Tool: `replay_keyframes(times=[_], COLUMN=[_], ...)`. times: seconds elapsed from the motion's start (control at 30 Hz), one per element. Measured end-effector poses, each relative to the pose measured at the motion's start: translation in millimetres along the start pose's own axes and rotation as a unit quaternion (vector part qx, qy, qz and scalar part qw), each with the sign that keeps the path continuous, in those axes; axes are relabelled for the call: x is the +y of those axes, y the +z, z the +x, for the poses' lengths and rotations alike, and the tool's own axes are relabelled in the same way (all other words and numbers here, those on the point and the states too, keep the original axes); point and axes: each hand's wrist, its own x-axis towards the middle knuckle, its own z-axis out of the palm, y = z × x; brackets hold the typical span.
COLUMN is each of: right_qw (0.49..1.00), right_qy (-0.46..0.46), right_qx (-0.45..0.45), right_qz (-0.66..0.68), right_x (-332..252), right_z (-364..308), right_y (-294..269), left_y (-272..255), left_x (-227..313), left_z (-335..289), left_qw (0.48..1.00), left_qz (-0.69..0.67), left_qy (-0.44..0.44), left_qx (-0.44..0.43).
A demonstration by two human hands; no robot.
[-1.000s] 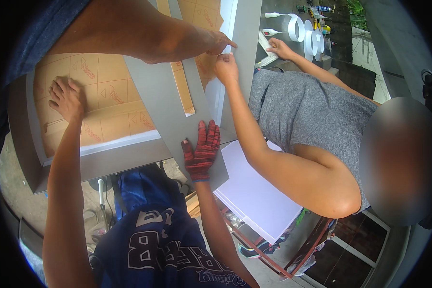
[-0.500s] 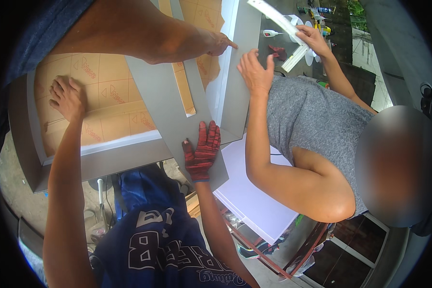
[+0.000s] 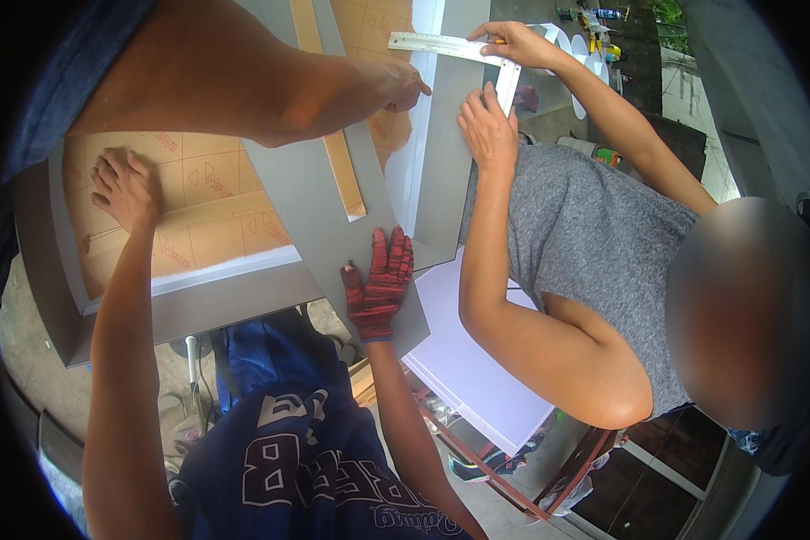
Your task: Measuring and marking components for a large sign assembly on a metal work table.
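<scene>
My bare left hand (image 3: 128,191) rests open on a brown film-covered sheet (image 3: 216,171), its fingers spread and a little bent. My right hand (image 3: 382,283), in a red and black striped glove, lies open and flat on a long grey panel (image 3: 319,229). This panel crosses the sheet at a slant and carries a narrow brown strip (image 3: 342,166). Around the sheet run a white band and a grey raised border (image 3: 225,297). At the right, a co-worker's two hands (image 3: 490,126) hold a white L-shaped square (image 3: 432,43) over the grey border.
Another person's arm (image 3: 288,90) reaches across from the upper left, a finger pointing at the border. White sheets (image 3: 486,360) lie on a reddish metal rack (image 3: 549,504) at my right. The co-worker in a grey shirt (image 3: 585,225) stands close beside it. Tools lie at the upper right.
The co-worker has swung the square leftward, its long arm now across the border and its short arm by their other hand. The pointing hand shifted slightly left. My hands have stayed put.
</scene>
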Motion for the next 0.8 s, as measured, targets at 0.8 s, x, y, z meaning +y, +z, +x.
replay_keyframes(times=[0.8], right_qw=[0.999], right_qy=[0.015], right_qx=[-0.014], right_qz=[-0.033], right_x=[16], right_z=[-5], right_y=[-8], left_y=[-161], left_x=[280], left_z=[-9], left_qw=[0.85], left_qz=[-0.023], left_qy=[0.505], left_qx=[-0.152])
